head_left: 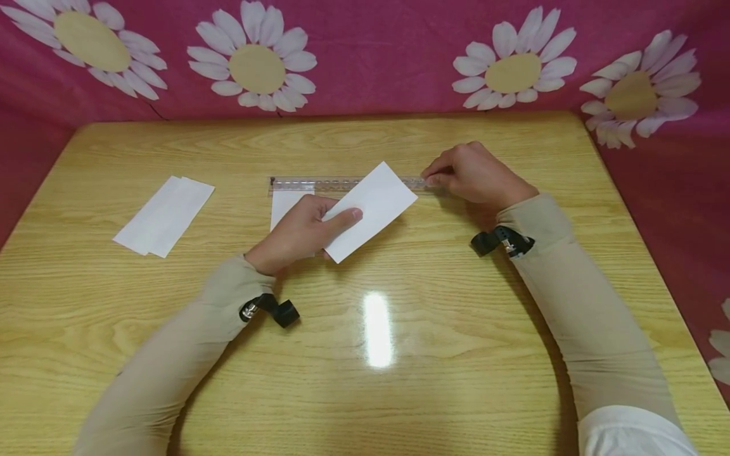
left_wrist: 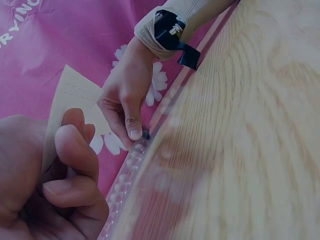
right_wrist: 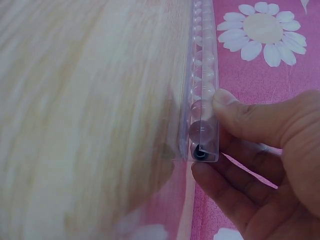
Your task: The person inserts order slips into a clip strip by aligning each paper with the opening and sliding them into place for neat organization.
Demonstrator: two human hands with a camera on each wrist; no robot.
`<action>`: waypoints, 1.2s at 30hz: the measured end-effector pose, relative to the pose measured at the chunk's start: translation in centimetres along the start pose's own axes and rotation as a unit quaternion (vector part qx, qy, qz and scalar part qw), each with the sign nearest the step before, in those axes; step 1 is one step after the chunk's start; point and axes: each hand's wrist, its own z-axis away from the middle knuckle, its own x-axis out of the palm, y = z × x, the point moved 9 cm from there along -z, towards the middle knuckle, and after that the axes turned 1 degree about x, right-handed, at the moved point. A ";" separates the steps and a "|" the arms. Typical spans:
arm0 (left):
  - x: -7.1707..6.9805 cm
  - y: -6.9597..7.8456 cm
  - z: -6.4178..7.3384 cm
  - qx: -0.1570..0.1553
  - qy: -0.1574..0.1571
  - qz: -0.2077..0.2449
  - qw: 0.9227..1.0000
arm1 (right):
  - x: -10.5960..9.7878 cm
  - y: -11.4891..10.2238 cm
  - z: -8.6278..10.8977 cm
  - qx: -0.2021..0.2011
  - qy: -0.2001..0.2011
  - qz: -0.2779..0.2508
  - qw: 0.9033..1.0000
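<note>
My left hand [head_left: 302, 229] holds a white card [head_left: 379, 206], its thumb on top and fingers beneath. In the left wrist view, that card [left_wrist: 75, 92] shows two dashed lines. My right hand [head_left: 479, 174] pinches the right end of a long clear plastic strip [head_left: 342, 183]. Close up, the strip [right_wrist: 202, 90] has a row of rounded clear shapes and a small dark piece [right_wrist: 200, 153] at its end. Another white card [head_left: 288, 206] meets the strip's left part, partly hidden by my left hand.
Two overlapping white cards [head_left: 165, 215] lie on the wooden table [head_left: 433, 354] at the left. A pink cloth with daisies [head_left: 376, 57] hangs behind the table's far edge. Black straps [head_left: 282, 311] stick out at both wrists.
</note>
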 end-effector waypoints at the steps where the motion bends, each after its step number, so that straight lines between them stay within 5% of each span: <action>1: 0.1 0.0 -0.1 0.001 0.000 0.000 1.000 | 0.0 0.0 0.0 0.001 -0.001 -0.001 1.000; 27: 3.4 0.4 -1.0 -0.014 -0.033 -0.001 0.999 | 0.0 -0.1 0.1 -0.001 0.000 -0.001 1.000; 36: 4.3 0.9 -1.4 0.005 -0.039 0.003 0.999 | 0.0 0.0 0.1 0.003 -0.003 -0.009 1.000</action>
